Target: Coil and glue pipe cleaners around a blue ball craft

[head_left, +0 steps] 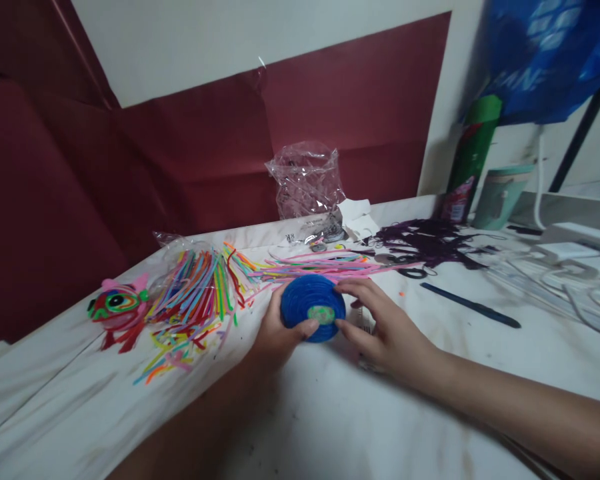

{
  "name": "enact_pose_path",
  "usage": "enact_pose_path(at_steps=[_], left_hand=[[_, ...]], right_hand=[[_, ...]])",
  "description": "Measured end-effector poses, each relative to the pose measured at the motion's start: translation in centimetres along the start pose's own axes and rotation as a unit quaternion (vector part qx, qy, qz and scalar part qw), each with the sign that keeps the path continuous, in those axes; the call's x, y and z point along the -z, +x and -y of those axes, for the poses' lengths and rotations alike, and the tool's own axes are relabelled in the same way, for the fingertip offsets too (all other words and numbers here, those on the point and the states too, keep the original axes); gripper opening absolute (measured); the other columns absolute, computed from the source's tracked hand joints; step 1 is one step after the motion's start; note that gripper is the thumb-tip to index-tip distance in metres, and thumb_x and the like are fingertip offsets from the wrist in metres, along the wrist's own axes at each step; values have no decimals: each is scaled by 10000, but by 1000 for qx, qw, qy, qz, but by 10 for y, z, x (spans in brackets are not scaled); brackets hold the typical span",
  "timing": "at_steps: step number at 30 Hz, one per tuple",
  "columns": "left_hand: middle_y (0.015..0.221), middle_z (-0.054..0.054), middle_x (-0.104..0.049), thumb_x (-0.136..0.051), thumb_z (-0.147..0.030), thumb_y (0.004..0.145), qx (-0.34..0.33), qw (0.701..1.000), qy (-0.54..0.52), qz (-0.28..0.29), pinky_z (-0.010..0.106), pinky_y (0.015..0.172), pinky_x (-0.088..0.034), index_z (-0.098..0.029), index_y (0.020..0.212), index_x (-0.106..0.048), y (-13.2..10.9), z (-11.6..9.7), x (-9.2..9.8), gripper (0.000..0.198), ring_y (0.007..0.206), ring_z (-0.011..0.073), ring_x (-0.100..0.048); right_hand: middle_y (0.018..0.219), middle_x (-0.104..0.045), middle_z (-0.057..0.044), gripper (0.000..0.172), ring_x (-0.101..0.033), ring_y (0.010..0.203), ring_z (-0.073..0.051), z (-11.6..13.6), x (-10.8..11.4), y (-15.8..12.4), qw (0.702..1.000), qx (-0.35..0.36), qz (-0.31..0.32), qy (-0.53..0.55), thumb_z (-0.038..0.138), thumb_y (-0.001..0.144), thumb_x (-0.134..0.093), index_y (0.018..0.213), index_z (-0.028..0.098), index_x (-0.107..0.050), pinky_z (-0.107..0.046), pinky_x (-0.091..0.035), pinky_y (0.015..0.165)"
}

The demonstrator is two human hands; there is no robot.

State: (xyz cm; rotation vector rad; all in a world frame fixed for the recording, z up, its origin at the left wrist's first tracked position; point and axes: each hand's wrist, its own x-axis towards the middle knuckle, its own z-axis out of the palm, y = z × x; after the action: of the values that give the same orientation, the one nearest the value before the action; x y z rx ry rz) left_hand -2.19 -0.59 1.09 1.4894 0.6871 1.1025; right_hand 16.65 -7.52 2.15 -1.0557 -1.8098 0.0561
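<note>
A round blue coiled disc (307, 301) with a green centre stands tilted on the white table (330, 413), held between both hands. My left hand (276, 333) grips its left and lower edge, thumb pressed near the green centre. My right hand (385, 327) pinches its right edge with thumb and fingertips. Just left of the disc lies a heap of coloured pipe-cleaner strips (195, 293). Long pink strips (330, 265) stretch behind the disc.
A small pink, red and green pipe-cleaner figure (117, 308) sits at the left. A crumpled clear plastic bag (307, 183), a purple tangle of strips (425, 241), a dark blue stick (470, 305), a green can (470, 157), a teal cup (500, 193) and white chargers with cables (575, 257) lie behind and right.
</note>
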Motion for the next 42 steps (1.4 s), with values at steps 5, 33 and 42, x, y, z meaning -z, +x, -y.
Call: enact_pose_path(at_steps=[5,33,42], left_hand=[[1251,149,-577,-831,-383,572,-6,996,81,-21,439,943,-446,-178,1292,-427,-5,-1,-4,850,1119,329,-565],[1110,112,-637,-856,-387,513,91,996,-20,-8,437,847,-493,-202,1212,-462,-1,-7,0,823,1029,321,-610],[1224,111,-579,-891,-315,484,21,996,-81,-22,431,905,-480,-217,1217,-440,-1,-1,-4,866,1129,326,-572]], right_hand=[[829,-638,-110,111,-602,768,-225,2,6,2,993,81,20,-81,133,901,-479,874,150,-585,-356,-527,671],[993,-652,-90,196,-642,863,-206,8,16,14,996,-81,12,34,212,853,-508,1046,193,-537,-336,-552,693],[1298,-500,-167,566,-527,1167,-302,-5,-4,-1,995,-64,30,73,196,781,-611,1308,208,-403,-444,-572,777]])
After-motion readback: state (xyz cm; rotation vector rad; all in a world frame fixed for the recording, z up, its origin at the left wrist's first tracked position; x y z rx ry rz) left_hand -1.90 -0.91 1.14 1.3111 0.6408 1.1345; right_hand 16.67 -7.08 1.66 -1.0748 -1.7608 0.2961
